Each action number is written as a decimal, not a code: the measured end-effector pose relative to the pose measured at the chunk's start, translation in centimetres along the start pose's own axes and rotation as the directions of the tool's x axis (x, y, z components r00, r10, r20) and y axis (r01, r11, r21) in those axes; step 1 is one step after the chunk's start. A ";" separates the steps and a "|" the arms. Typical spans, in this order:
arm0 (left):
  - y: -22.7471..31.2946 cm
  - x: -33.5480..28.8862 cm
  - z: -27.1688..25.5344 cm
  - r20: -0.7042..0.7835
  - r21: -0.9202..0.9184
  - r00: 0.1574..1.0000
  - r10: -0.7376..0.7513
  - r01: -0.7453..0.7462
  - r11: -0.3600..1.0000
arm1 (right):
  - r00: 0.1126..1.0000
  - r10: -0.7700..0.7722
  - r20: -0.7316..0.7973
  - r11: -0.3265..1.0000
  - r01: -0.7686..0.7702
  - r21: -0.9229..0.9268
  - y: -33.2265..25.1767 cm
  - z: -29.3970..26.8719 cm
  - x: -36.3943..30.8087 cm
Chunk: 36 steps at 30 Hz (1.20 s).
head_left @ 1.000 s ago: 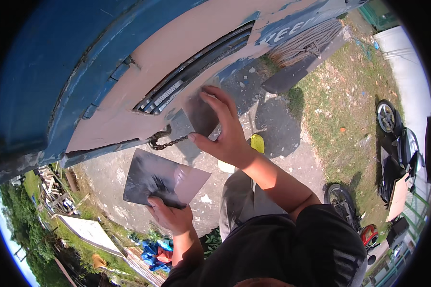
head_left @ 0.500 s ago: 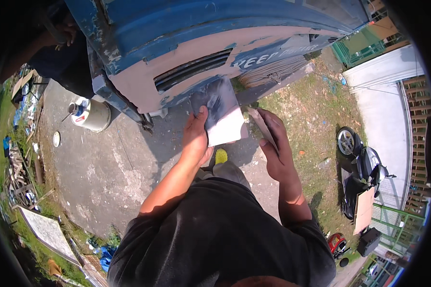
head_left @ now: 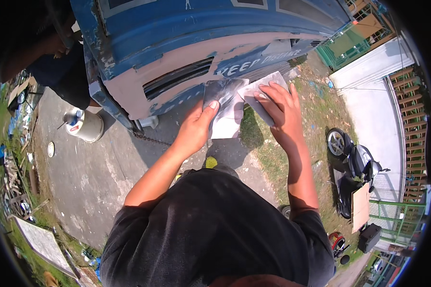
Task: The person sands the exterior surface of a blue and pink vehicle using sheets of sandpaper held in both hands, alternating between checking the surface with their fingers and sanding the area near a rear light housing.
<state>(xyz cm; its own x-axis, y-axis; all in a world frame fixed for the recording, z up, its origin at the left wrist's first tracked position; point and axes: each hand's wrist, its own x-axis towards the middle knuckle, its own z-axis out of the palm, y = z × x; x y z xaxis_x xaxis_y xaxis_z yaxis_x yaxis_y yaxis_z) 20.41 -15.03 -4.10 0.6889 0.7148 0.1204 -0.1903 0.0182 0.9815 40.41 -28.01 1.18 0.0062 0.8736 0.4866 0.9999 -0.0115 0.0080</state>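
My left hand grips a flat rectangular sheet by its left edge, thumb on top. Dark grey smears streak the sheet's upper part; its lower part shines pale in the sun. My right hand holds a thin, pale flat piece, its fingers spread across the upper face and its thumb hidden. The pale piece's left corner comes up to the sheet's upper right edge; whether they touch I cannot tell. Just beyond both hands stands a worn blue vehicle body with a pinkish patch around a dark slotted vent.
Another person's hand shows at the upper left. Below it, a white bucket carrying a dark container stands on concrete, near a chain. A motorcycle is parked on the right by a white wall. Scrap lies along the left.
My right hand has risen and turned over, bringing the pale piece from edge-on to nearly flat, beside the sheet's top. The left hand's sheet has shifted slightly right and tilted. My view has moved slightly.
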 end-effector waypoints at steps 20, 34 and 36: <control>2.7 1.0 1.7 -0.199 0.240 0.941 0.274 -0.224 0.944 | 0.989 -0.096 0.113 0.919 0.045 0.393 -3.2 0.1 -4.5; -3.4 -4.3 -0.1 -0.250 -0.656 0.907 -0.339 0.099 0.748 | 0.980 0.037 0.193 0.968 -0.083 0.236 -1.7 4.4 -7.6; -3.9 -3.9 -0.7 -0.382 -0.487 0.907 -0.175 -0.037 0.873 | 0.984 0.064 0.166 0.988 -0.086 0.127 -1.9 3.2 -7.5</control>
<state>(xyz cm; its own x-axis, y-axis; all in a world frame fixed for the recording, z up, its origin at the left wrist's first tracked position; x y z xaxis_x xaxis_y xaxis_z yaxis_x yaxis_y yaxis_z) 18.00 -17.44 -8.53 0.3909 0.9127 -0.1190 -0.5324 0.3297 0.7796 38.49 -32.96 -5.24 0.0721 0.9397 0.3344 0.9892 -0.0245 -0.1442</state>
